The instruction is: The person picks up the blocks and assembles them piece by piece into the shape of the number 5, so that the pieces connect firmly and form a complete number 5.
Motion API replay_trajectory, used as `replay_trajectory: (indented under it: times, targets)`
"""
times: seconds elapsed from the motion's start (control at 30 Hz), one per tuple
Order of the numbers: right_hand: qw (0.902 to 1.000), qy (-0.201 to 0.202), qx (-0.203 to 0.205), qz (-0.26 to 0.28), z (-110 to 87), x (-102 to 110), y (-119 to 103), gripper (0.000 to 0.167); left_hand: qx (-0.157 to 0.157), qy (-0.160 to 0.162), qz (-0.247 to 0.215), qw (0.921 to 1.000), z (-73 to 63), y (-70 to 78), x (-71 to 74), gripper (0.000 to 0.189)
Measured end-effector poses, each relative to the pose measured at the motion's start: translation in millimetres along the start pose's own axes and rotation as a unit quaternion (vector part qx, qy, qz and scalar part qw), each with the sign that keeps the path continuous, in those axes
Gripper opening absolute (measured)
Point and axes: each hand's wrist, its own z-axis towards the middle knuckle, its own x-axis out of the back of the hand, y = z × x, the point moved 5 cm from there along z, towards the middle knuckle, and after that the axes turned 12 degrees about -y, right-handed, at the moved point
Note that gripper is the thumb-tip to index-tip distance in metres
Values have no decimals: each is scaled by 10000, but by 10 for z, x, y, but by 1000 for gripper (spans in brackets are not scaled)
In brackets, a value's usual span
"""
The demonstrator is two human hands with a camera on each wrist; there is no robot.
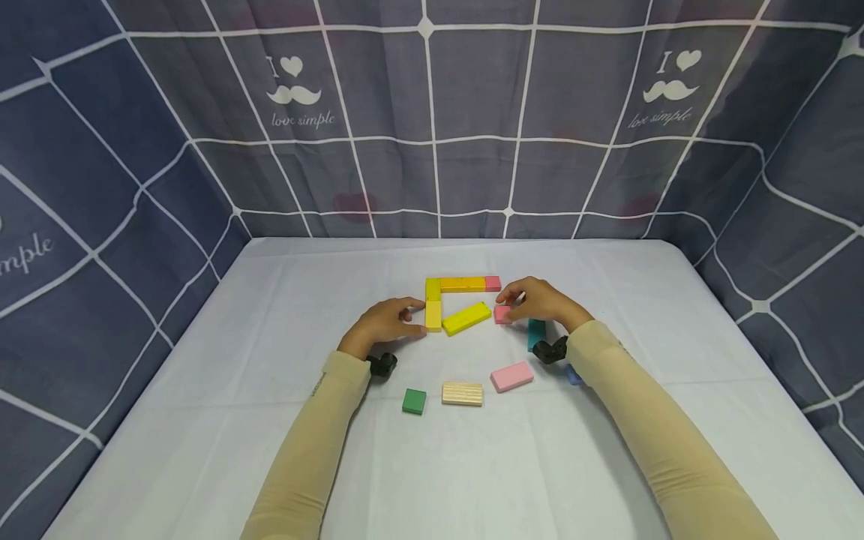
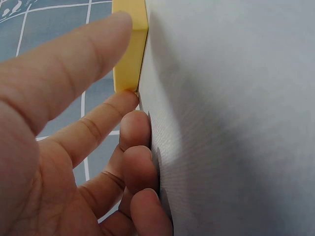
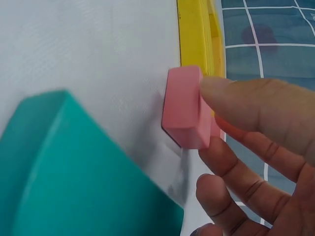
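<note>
My right hand point(image 1: 541, 300) pinches a small pink block point(image 1: 502, 314) between thumb and fingers; in the right wrist view this pink block point(image 3: 183, 105) stands close by a yellow one. My left hand point(image 1: 386, 321) has its thumb and index finger, fairly straight, at the left side of a yellow block point(image 1: 433, 316). That yellow block point(image 2: 129, 59) is partly behind the thumb in the left wrist view. It continues a row with a yellow-green block point(image 1: 433, 289), a long yellow block point(image 1: 463, 284) and another pink block point(image 1: 493, 283), forming a corner. A bright yellow block point(image 1: 466, 319) lies slanted inside.
A teal block point(image 1: 536, 334) lies by my right wrist, large in the right wrist view. Nearer me are a pink block point(image 1: 511, 376), a ridged wooden block point(image 1: 462, 394) and a green block point(image 1: 414, 401). A blue block point(image 1: 573, 375) is partly hidden by the right sleeve.
</note>
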Motion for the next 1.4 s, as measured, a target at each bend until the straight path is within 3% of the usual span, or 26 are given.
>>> replay_trajectory:
  times: [0.53,0.77,1.4]
  targets:
    - [9993,3,361,-57,149,-63,-118,31,80,22,-7,10000,-11,-8,-5,62]
    - [9994,-38,326,-69,222,-114,-143,35,76,14,-11,10000,-6,-20,-7,62]
    - [9997,-25,220,-57,257,-145,-141,26,5,0,-9,10000,32,-35,-3,62]
